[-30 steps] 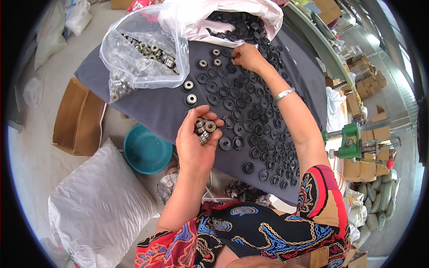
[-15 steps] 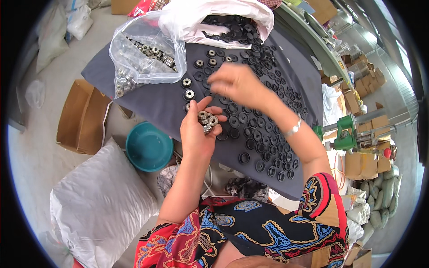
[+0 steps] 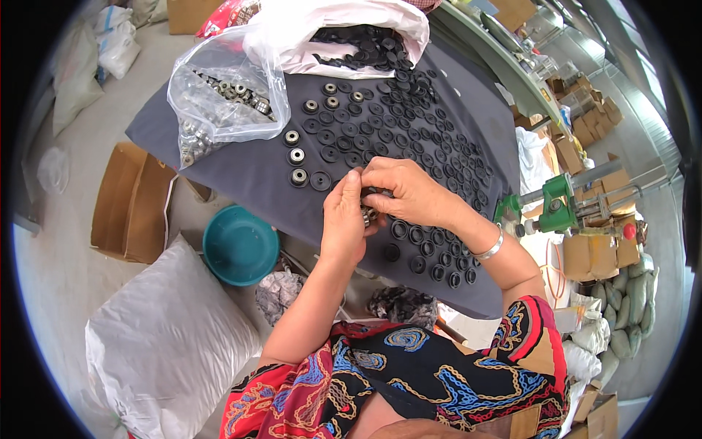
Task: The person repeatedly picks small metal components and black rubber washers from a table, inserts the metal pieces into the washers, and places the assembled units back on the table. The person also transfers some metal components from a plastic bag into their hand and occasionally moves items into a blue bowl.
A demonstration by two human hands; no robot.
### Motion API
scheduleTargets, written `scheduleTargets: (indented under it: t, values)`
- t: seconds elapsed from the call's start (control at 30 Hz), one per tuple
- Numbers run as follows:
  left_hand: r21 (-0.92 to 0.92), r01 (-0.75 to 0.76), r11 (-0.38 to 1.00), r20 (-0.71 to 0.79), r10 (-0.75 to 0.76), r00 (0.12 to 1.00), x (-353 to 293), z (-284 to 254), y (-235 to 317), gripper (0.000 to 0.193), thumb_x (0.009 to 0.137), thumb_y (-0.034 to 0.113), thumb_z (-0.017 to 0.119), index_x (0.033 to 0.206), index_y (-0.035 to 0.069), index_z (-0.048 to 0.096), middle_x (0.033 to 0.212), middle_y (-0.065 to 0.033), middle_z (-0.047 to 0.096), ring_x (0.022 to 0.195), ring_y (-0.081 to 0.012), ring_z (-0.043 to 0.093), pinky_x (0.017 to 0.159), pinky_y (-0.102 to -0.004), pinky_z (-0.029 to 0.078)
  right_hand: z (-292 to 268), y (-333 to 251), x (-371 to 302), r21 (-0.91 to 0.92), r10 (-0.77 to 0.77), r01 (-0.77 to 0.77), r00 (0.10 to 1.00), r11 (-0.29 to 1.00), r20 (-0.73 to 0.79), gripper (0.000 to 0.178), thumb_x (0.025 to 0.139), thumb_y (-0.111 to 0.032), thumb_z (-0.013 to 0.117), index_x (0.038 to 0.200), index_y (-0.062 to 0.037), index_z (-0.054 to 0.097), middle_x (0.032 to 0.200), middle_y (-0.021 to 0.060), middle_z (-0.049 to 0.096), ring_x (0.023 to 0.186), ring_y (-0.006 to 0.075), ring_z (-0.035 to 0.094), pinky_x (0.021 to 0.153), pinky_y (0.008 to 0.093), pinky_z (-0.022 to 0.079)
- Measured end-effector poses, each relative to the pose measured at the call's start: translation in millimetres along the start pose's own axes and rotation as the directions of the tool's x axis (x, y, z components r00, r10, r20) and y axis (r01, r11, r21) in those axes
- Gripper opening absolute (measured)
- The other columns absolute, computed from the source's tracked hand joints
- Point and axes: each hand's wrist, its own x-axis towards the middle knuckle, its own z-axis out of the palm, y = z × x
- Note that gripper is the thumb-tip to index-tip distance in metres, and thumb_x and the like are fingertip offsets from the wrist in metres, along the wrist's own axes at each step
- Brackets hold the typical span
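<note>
Several small steel ball bearings [image 3: 368, 216] lie cupped in my left hand [image 3: 344, 223], its fingers curled around them above the dark cloth. My right hand [image 3: 411, 192] meets it, fingertips bent down into the left palm; what they pinch is hidden. Round black caps [image 3: 399, 230] cover much of the cloth in loose rows, raised rims showing on many. Toward the left of these rows, bearings sit in several caps, one being the seated bearing [image 3: 296, 156]. A clear plastic bag [image 3: 219, 124] of loose bearings stands at the far left of the cloth.
A white sack [image 3: 292, 33] spills black caps at the back of the cloth-covered table [image 3: 241, 164]. Left on the floor are a teal basin [image 3: 241, 245], an open cardboard box [image 3: 131, 205] and a full white sack [image 3: 168, 336]. A green clamp-like machine [image 3: 557, 205] stands at right.
My right hand has come down from over the caps to my left hand. The left hand has moved slightly right and closed more around the bearings. The whole view has shifted a little.
</note>
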Motion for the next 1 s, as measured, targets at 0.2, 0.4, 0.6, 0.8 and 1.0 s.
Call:
scheduleTargets:
  t: [0.2, 0.4, 0.6, 0.8, 1.0]
  values:
    - [-0.079, -0.033, 0.996, -0.03, 0.031, 0.999, 0, 0, 2, 0.047, 0.1, 0.041, 0.036, 0.129, 0.003, 0.042, 0.075, -0.0054, 0.057, 0.051, -0.0115, 0.053, 0.037, -0.0197, 0.031, 0, 14, 22, -0.089, -0.139, 0.132, 0.986, 0.987, -0.089, 0.019, 0.075, -0.007, 0.064, 0.093, -0.0021, 0.063, 0.077, 0.0056, 0.056, 0.063, 0.0153, 0.057, 0.056, 0.0279, 0.046]
    - [-0.303, -0.053, 0.951, -0.129, 0.014, 0.991, 5, -9, 10, 0.046, 0.101, 0.035, 0.037, 0.125, -0.004, 0.041, 0.069, -0.0099, 0.056, 0.055, -0.017, 0.055, 0.04, -0.0227, 0.032, -14, 73, 100, -0.261, -0.118, 0.028, 0.935, 0.965, -0.334, 0.02, 0.074, -0.011, 0.066, 0.089, 0.0026, 0.063, 0.074, 0.0103, 0.061, 0.064, 0.0166, 0.059, 0.059, 0.0287, 0.047]
    - [-0.31, -0.057, 0.949, -0.144, 0.012, 0.99, 4, -14, 17, 0.04, 0.101, 0.032, 0.036, 0.117, -0.003, 0.048, 0.07, -0.0097, 0.056, 0.058, -0.0207, 0.055, 0.04, -0.0239, 0.032, -5, 94, 135, -0.336, -0.082, -0.026, 0.949, 0.942, -0.303, 0.022, 0.073, -0.011, 0.067, 0.09, 0.0039, 0.065, 0.078, 0.0164, 0.065, 0.069, 0.0269, 0.064, 0.065, 0.0334, 0.05]
    - [-0.33, -0.068, 0.941, -0.152, 0.019, 0.988, 0, -18, 22, 0.038, 0.102, 0.03, 0.035, 0.115, -0.003, 0.049, 0.071, -0.0095, 0.056, 0.058, -0.0211, 0.055, 0.041, -0.0241, 0.032, -2, 101, 145, -0.439, -0.064, -0.052, 0.967, 0.897, -0.247, 0.022, 0.072, -0.012, 0.067, 0.088, 0.0035, 0.066, 0.08, 0.0186, 0.065, 0.074, 0.0313, 0.065, 0.068, 0.0373, 0.05]
    - [-0.363, -0.089, 0.928, -0.139, 0.041, 0.99, 1, -23, 24, 0.041, 0.101, 0.033, 0.033, 0.116, -0.003, 0.048, 0.077, -0.0112, 0.058, 0.063, -0.0209, 0.058, 0.043, -0.0247, 0.036, -1, 100, 149, -0.539, -0.103, -0.014, 0.977, 0.842, -0.187, 0.018, 0.075, -0.012, 0.067, 0.086, 0.0023, 0.066, 0.082, 0.0183, 0.064, 0.08, 0.0348, 0.063, 0.07, 0.0413, 0.049]
